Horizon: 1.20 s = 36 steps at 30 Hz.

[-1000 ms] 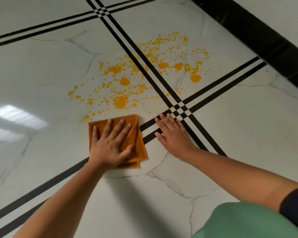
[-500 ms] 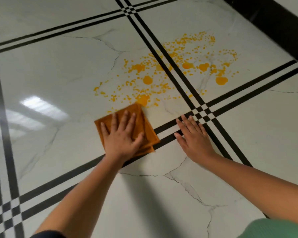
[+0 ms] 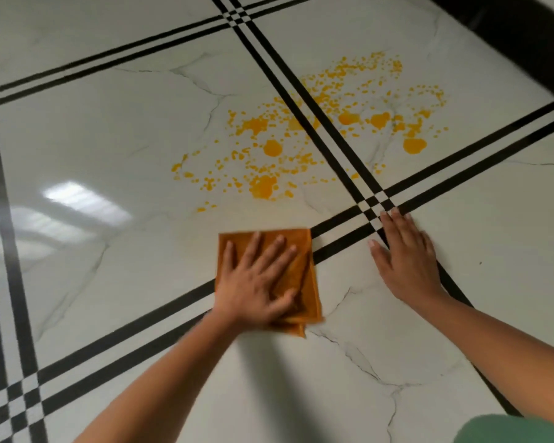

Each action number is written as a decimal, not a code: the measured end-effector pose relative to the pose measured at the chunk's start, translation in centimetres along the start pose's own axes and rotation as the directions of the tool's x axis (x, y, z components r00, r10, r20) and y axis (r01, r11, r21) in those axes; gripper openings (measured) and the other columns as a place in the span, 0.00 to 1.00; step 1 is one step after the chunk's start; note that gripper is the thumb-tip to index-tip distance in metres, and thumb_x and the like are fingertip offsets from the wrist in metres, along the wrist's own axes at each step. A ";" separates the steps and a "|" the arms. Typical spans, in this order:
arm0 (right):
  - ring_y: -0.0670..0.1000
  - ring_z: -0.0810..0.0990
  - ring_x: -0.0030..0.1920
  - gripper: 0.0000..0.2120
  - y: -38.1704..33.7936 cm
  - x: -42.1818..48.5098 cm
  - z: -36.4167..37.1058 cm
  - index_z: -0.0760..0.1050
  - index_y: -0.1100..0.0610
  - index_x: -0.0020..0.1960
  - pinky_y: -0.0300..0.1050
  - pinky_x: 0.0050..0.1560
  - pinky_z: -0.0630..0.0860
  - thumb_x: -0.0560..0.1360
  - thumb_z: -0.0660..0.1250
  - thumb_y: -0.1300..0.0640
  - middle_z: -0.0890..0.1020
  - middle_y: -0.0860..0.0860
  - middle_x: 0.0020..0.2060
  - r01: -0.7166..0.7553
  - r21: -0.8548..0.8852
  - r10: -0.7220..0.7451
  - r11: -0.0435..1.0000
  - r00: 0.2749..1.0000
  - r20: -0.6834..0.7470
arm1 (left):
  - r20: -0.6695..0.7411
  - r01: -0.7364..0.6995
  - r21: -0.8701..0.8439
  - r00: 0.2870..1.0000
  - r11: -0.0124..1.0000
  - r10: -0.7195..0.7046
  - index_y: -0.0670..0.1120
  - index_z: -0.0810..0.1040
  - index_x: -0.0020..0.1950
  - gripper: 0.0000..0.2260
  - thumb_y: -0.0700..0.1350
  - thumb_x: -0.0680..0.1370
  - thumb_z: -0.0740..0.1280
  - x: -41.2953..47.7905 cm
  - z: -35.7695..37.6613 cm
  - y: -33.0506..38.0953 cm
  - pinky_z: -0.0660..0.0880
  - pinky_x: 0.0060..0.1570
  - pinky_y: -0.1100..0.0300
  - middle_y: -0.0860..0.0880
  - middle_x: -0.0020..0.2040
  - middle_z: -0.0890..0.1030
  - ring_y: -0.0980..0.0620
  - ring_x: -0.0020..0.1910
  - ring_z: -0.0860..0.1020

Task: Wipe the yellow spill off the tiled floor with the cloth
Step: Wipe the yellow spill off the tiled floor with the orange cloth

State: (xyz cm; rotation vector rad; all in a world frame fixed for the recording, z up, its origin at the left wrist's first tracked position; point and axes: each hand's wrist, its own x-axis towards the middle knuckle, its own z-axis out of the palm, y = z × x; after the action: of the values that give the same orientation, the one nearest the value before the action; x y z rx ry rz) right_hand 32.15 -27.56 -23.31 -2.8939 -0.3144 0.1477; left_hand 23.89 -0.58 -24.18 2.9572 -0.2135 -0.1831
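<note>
The left hand lies flat, palm down and fingers spread, on the folded square orange-brown cloth, pressing it to the floor rather than closing a grip around it. The cloth covers part of the paired black inlay lines that run diagonally across the floor, and its far edge sits near the closest droplets, apart from them. The right hand is also open and flat, holding nothing, its palm on the bare floor just right of the cloth, with its fingertips by the small checkered crossing where two sets of black lines meet.

Beyond both hands spreads the yellow liquid spill: a few larger blobs among many fine splashes, scattered across two tiles and over one pair of black lines. The glossy white marble-patterned tiled floor has thin grey veins and reflects a bright light patch at the left. A dark band runs along the upper right corner. A patch of green ribbed fabric shows at the lower right edge.
</note>
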 end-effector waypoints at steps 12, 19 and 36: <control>0.50 0.49 0.75 0.32 1.1 -0.6 -0.7 0.54 0.52 0.76 0.50 0.71 0.44 0.76 0.40 0.39 0.56 0.51 0.75 -0.021 0.081 0.020 0.996 1.000 0.009 | 0.077 0.007 -0.010 0.997 1.000 -0.006 0.64 0.38 0.72 0.31 0.69 0.71 0.41 6.4 -1.0 2.0 0.34 0.68 0.39 0.60 0.75 0.41 0.49 0.75 0.39; 0.48 0.47 0.74 0.33 5.3 -1.4 -2.1 0.54 0.50 0.76 0.50 0.71 0.43 0.76 0.37 0.36 0.56 0.51 0.75 -0.005 -0.012 0.005 1.000 0.999 0.034 | 0.214 -0.252 0.019 0.946 0.967 0.242 0.63 0.34 0.73 0.31 0.70 0.74 0.41 5.0 -0.4 9.7 0.30 0.67 0.37 0.56 0.77 0.39 0.47 0.73 0.32; 0.48 0.45 0.74 0.31 11.8 -3.2 -2.7 0.53 0.51 0.76 0.48 0.71 0.42 0.77 0.38 0.38 0.55 0.50 0.76 -0.135 0.020 0.135 0.991 0.991 0.010 | 0.082 -0.034 -0.011 0.996 0.999 0.035 0.60 0.37 0.75 0.31 0.69 0.74 0.40 11.1 0.8 16.1 0.34 0.68 0.37 0.55 0.76 0.39 0.46 0.75 0.36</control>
State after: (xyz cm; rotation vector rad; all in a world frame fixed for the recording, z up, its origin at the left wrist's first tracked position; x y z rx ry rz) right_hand 31.74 -40.09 -23.20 -2.8940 -0.1169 0.1853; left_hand 32.57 -18.10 -23.31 2.9371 -0.2740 -0.3002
